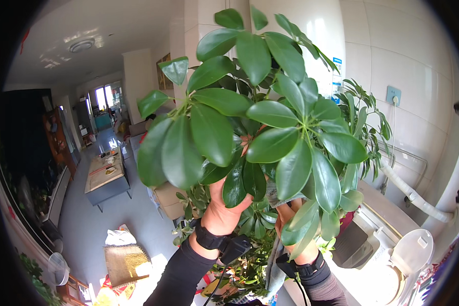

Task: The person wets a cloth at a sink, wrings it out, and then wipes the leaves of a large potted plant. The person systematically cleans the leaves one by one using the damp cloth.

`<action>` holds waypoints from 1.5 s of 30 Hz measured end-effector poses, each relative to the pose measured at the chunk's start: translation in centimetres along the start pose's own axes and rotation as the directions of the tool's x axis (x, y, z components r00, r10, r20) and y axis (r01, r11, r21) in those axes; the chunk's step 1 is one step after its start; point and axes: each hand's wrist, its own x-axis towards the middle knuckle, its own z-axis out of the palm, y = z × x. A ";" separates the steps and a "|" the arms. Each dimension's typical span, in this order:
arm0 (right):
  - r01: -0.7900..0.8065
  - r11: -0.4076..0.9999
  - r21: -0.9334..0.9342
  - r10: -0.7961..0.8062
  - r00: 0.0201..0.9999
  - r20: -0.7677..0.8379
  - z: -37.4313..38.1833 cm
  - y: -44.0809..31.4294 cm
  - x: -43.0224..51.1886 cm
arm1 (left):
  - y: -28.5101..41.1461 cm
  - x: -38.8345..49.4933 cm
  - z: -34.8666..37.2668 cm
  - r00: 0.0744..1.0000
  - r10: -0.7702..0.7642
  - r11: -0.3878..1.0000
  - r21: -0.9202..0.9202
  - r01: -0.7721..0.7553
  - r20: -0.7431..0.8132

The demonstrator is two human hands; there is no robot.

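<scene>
A potted umbrella plant with broad glossy leaves (275, 145) fills the middle of the view, close to me. My left hand (225, 208) reaches up among its leaves from below; foliage covers most of the fingers, so its grip cannot be made out. To its right, my right hand (290, 214) is raised behind the drooping leaves, holding a grey cloth (275, 267). Part of the cloth shows above the fingers, and a length hangs beneath the hand. Both wrists wear black straps with small devices.
A second leafy plant (361, 118) stands by the tiled wall with a socket (393, 95). At right is a white washing machine or sink unit with an open round lid (412, 246). A low table (107, 168) and a burlap sack (126, 264) are at left.
</scene>
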 end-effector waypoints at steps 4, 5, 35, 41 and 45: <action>0.034 0.885 0.465 0.036 0.989 -0.141 -0.1 0.5 -2.0 | -1.3 1.6 -1.2 0.993 0.012 0.997 -0.073 -0.004 0.118; 0.061 0.832 0.552 0.033 0.987 -0.158 -0.3 0.1 -2.3 | -1.5 2.1 -1.4 0.990 -0.063 0.951 -0.295 0.098 0.126; 0.297 0.954 0.046 -0.274 0.922 -0.273 1.8 -8.4 8.3 | 2.6 7.7 -1.0 0.899 -0.070 0.809 -0.502 0.305 0.433; 0.350 0.935 -0.057 -0.355 0.919 -0.170 1.5 -10.5 7.4 | -0.4 3.9 -2.3 0.927 -0.213 0.833 -0.438 0.338 0.309; 0.481 0.874 -0.065 -0.484 0.874 -0.042 -0.2 -9.4 6.7 | -1.6 2.2 -4.2 0.978 -0.184 0.956 -0.213 0.201 0.100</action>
